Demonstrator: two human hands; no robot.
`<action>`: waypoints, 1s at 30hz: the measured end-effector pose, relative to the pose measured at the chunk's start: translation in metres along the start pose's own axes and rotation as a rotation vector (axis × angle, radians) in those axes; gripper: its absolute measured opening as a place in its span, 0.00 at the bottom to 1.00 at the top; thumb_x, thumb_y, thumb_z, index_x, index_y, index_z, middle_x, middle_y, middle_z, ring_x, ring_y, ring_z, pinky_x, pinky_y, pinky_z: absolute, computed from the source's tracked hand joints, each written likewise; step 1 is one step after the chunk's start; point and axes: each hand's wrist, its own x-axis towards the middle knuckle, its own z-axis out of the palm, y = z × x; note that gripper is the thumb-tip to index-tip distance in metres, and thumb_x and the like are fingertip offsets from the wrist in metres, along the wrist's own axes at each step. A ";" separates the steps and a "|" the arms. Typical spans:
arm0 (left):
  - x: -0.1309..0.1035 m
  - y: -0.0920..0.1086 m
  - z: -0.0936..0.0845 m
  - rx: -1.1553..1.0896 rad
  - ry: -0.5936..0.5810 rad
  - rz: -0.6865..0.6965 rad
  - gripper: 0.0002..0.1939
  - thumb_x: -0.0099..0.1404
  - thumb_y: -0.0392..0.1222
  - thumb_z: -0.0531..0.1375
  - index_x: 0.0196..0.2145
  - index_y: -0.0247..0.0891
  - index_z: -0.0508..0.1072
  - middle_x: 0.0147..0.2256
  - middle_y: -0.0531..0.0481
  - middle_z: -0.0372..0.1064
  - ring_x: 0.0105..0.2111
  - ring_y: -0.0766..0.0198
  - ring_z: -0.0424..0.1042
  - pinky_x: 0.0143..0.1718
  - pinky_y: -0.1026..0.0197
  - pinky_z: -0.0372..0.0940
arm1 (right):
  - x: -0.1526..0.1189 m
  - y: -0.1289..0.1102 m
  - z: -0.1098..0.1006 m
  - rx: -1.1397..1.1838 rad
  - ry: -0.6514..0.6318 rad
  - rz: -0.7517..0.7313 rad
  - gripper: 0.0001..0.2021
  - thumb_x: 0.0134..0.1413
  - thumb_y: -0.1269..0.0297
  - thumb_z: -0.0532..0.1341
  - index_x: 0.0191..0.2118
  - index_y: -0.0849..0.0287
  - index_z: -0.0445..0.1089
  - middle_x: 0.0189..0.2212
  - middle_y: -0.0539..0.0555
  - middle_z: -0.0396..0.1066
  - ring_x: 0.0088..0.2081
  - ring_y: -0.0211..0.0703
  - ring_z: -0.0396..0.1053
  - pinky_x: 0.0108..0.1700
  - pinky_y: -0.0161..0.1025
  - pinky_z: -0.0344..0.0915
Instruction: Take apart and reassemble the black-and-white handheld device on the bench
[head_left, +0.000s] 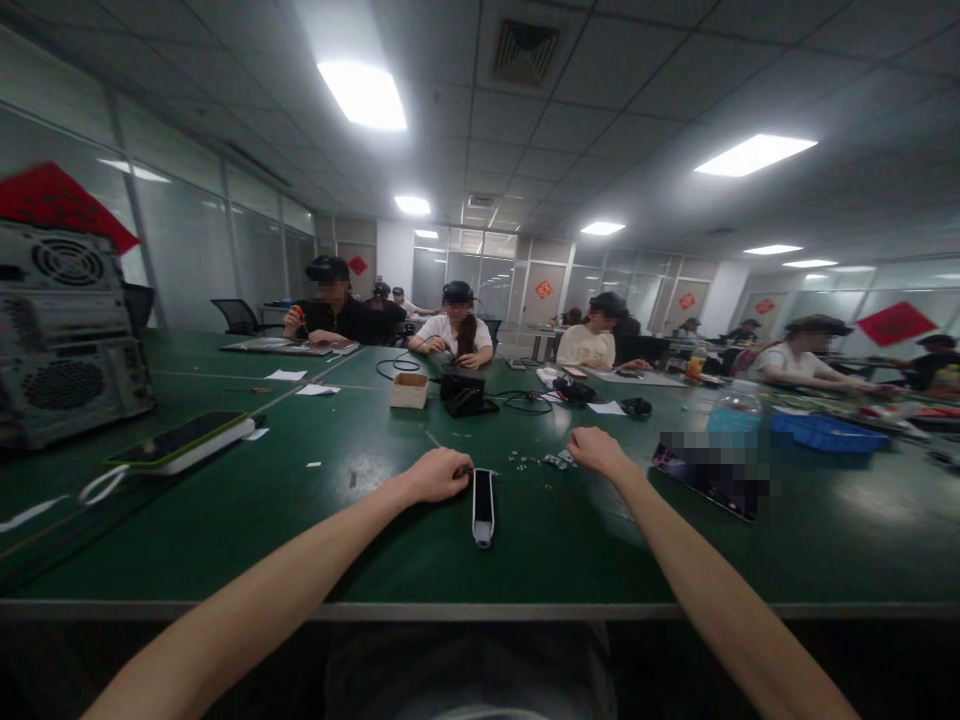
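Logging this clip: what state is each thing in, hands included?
Left hand: fingers curled at the white device; grip unclear.
Right hand: fingers curled by the small parts; grip unclear.
White device: lying, dark panel up.
Small parts: loose, scattered.
Small box: upright, open-topped.
Bottle: upright.
Blue tray: open-topped.
Computer tower: upright.
Green-edged device: lying, dark screen up.
Blurred flat device: lying; screen state unclear.
Ceiling lights: lit.

Tabletop, near edge to far side

A slim gadget lies front and centre, the left hand just beside its far end. Loose small parts lie right of it, up to the right hand. Farther right lies a flat device; behind it, a bottle, then a tray. Behind the gadget stands a box; far left, a computer case.
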 end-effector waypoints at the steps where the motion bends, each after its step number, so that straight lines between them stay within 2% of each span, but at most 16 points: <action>1: 0.000 0.000 -0.001 -0.002 -0.003 -0.002 0.12 0.61 0.40 0.53 0.40 0.39 0.72 0.30 0.50 0.72 0.30 0.64 0.70 0.30 0.66 0.61 | 0.000 0.000 0.001 -0.003 -0.014 0.013 0.13 0.55 0.65 0.52 0.39 0.63 0.71 0.40 0.64 0.70 0.42 0.51 0.69 0.37 0.38 0.62; 4: -0.001 0.001 -0.002 -0.013 -0.014 -0.009 0.12 0.61 0.40 0.53 0.41 0.39 0.72 0.30 0.50 0.72 0.30 0.64 0.71 0.30 0.66 0.61 | 0.002 -0.003 0.005 0.001 -0.028 0.019 0.13 0.54 0.65 0.53 0.39 0.64 0.71 0.39 0.65 0.70 0.41 0.53 0.70 0.36 0.39 0.62; 11: -0.001 0.001 -0.002 -0.024 -0.010 0.001 0.12 0.61 0.40 0.53 0.41 0.38 0.72 0.32 0.50 0.73 0.31 0.64 0.71 0.32 0.66 0.61 | -0.001 -0.012 0.004 0.013 0.013 -0.049 0.12 0.55 0.65 0.53 0.41 0.61 0.71 0.40 0.61 0.71 0.42 0.48 0.69 0.38 0.36 0.61; 13: -0.001 0.001 -0.002 -0.024 -0.010 -0.003 0.12 0.61 0.40 0.53 0.41 0.38 0.72 0.32 0.50 0.73 0.31 0.64 0.71 0.31 0.66 0.61 | -0.001 -0.016 0.002 0.020 0.072 -0.124 0.12 0.56 0.65 0.52 0.40 0.61 0.70 0.40 0.61 0.71 0.42 0.47 0.68 0.38 0.35 0.60; 16: -0.001 0.001 -0.003 -0.036 -0.024 -0.007 0.12 0.62 0.40 0.53 0.41 0.38 0.72 0.31 0.50 0.73 0.30 0.64 0.70 0.31 0.66 0.61 | -0.001 -0.023 0.001 0.062 0.135 -0.315 0.12 0.56 0.62 0.53 0.40 0.61 0.70 0.37 0.58 0.71 0.40 0.43 0.68 0.39 0.34 0.59; 19: -0.001 0.001 -0.003 -0.038 -0.018 0.001 0.12 0.62 0.40 0.53 0.40 0.38 0.72 0.31 0.50 0.72 0.29 0.64 0.70 0.31 0.65 0.61 | 0.000 -0.030 0.004 0.070 0.088 -0.449 0.09 0.54 0.63 0.57 0.38 0.59 0.72 0.35 0.56 0.72 0.38 0.42 0.68 0.39 0.33 0.59; 24: 0.000 -0.001 0.000 -0.017 0.000 0.008 0.12 0.61 0.39 0.53 0.40 0.39 0.72 0.30 0.50 0.72 0.29 0.64 0.70 0.30 0.65 0.61 | 0.001 -0.033 0.008 0.011 0.054 -0.452 0.09 0.54 0.68 0.56 0.37 0.59 0.73 0.36 0.56 0.72 0.39 0.43 0.68 0.38 0.33 0.59; 30: 0.000 0.001 0.000 -0.006 -0.005 -0.010 0.12 0.61 0.38 0.53 0.40 0.38 0.72 0.30 0.50 0.73 0.30 0.64 0.71 0.30 0.66 0.60 | 0.004 -0.030 0.015 0.032 0.047 -0.460 0.10 0.56 0.64 0.56 0.39 0.58 0.73 0.37 0.57 0.71 0.41 0.42 0.67 0.42 0.33 0.59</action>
